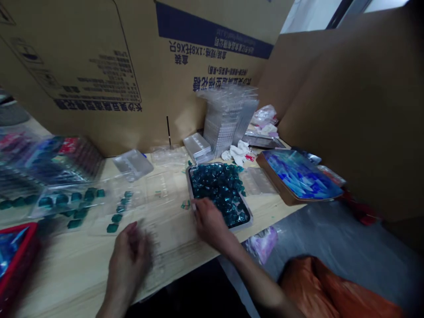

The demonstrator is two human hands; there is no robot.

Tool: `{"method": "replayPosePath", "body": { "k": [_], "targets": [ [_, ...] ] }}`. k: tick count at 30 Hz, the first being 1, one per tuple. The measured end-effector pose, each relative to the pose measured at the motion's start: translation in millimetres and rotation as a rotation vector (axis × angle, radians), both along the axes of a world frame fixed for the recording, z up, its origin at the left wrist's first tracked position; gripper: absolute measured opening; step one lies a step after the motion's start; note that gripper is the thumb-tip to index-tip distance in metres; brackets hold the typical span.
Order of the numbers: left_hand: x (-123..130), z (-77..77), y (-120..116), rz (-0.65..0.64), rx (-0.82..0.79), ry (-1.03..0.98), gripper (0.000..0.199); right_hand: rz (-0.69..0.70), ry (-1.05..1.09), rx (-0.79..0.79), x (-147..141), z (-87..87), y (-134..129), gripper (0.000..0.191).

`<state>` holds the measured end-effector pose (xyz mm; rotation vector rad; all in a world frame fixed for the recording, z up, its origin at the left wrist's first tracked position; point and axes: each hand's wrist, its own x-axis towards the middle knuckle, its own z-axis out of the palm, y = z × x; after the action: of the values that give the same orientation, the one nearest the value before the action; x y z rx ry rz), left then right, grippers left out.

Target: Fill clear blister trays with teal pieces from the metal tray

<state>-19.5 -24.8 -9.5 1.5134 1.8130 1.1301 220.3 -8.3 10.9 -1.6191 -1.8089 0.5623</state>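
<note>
Left hand (127, 260), half curled above the wooden tabletop (76, 260), was blurred; contents could not be determined. Right hand (212, 223), fingers bent, was at the left rim of the tray (247, 223) bearing teal wrapped pieces (217, 183) (grip likewise unclear). Clear plastic containers (221, 128) stood stacked beyond it.

Bare worktop (79, 260) opens between the red bin (24, 265) and the near edge. Beyond, the clear stack (228, 119) rises against the cardboard wall (132, 66); the tray (247, 221) and the box of blue pieces (288, 201) block the right side.
</note>
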Motion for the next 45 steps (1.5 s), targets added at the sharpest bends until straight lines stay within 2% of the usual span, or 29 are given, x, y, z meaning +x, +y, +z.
{"method": "replayPosePath", "body": {
  "k": [2,4,7,9,11,14,16,19,21,23,26,31,39,42,45],
  "targets": [
    [4.2,-9.8,-3.7,-0.020,0.124,0.352,0.048,-0.176,-0.227,0.036,25.1,8.2,17.8,0.049],
    [13.1,-15.3,-9.0,-0.158,0.207,0.562,0.039,-0.268,-0.391,0.032,45.0,12.1,37.2,0.053],
    [28.0,-21.3,-9.8,-0.388,0.214,0.646,0.032,-0.254,-0.508,-0.006,60.9,9.4,62.4,0.051],
    [32.8,-23.0,-2.1,-0.407,0.188,0.640,0.033,-0.248,-0.494,-0.022,65.7,6.0,73.5,0.039],
    [32.7,-19.1,9.0,-0.368,0.183,0.599,0.032,-0.278,-0.388,0.023,69.6,4.0,78.6,0.030],
    [33.9,-0.7,20.5,-0.307,0.257,0.395,0.028,-0.292,-0.079,0.134,70.6,2.3,74.1,0.022],
    [42.9,15.7,22.2,-0.293,0.242,0.119,0.027,-0.220,0.188,0.130,61.4,-0.2,64.4,0.019],
    [66.7,34.0,23.3,-0.270,0.005,-0.385,0.037,-0.009,0.536,0.033,29.7,-5.1,44.7,0.018],
    [80.3,37.6,26.9,-0.223,-0.127,-0.648,0.050,0.119,0.622,-0.016,4.1,-7.4,32.0,0.015],
    [85.3,35.9,31.6,-0.170,-0.157,-0.796,0.049,0.185,0.618,-0.045,-16.9,-8.8,23.0,0.014],
    [77.9,31.3,34.5,-0.089,-0.182,-0.927,0.037,0.194,0.672,-0.067,-35.3,-12.1,19.5,0.014],
    [59.3,32.0,28.1,-0.025,-0.226,-1.145,0.031,0.097,0.892,-0.148,-51.9,-18.0,24.6,0.020],
    [29.5,30.0,24.1,0.006,-0.253,-1.178,0.029,0.054,1.084,-0.250,-58.0,-2.0,16.9,0.025],
    [14.8,29.5,24.1,0.011,-0.252,-1.188,0.021,0.093,1.094,-0.317,-58.7,-3.1,9.9,0.026],
    [8.2,31.0,23.9,0.012,-0.292,-1.230,0.023,0.144,1.065,-0.353,-67.9,-9.3,1.1,0.023]
  ]
}}
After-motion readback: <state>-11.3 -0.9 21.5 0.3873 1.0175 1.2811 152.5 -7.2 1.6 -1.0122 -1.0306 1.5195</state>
